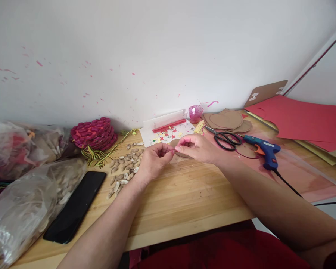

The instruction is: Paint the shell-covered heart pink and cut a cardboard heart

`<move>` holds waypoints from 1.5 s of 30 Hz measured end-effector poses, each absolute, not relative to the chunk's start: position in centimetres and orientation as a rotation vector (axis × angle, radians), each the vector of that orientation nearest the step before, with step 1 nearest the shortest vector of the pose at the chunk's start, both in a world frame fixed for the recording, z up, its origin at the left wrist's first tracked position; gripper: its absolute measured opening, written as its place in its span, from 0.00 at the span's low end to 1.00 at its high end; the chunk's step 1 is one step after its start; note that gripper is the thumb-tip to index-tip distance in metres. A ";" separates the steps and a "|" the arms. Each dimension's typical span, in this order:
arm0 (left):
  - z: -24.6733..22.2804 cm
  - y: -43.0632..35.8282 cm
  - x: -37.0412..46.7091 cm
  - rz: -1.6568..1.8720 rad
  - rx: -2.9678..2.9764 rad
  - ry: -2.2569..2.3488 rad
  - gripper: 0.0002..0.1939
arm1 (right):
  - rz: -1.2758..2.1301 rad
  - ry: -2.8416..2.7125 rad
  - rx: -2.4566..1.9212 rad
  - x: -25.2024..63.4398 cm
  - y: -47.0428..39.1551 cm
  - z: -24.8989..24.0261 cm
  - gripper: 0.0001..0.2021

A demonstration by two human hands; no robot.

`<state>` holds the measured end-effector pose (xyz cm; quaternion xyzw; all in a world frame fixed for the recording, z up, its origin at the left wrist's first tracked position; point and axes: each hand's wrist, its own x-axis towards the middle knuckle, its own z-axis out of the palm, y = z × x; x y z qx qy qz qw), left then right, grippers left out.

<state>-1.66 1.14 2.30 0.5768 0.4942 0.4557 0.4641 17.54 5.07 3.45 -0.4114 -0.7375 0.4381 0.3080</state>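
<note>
My left hand point(156, 158) and my right hand point(196, 148) meet above the middle of the wooden table point(179, 198). Both are pinched, fingertips almost touching; whatever sits between them is too small to make out. Partly hidden behind my right fingers lies a brown cardboard piece point(175, 143). Left of my left hand, peanut shells point(126, 163) are scattered on the wood. Just beyond the hands, a white sheet point(148, 135) carries small red, yellow and green stars point(166, 136) and a red stick point(169, 126).
Black-handled scissors point(226, 141) and a blue glue gun point(264, 149) with a trailing cord lie right. Behind them are cardboard discs point(224, 120), a pink-stained cup point(195, 114) and red sheets point(310, 119). Leftward are a phone point(75, 207), plastic bags point(30, 209) and a magenta stack point(93, 133).
</note>
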 end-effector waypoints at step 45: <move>1.8 1.7 -2.6 1.106 1.494 1.294 0.15 | 1.194 -1.886 -1.171 17.9 5.4 3.8 0.14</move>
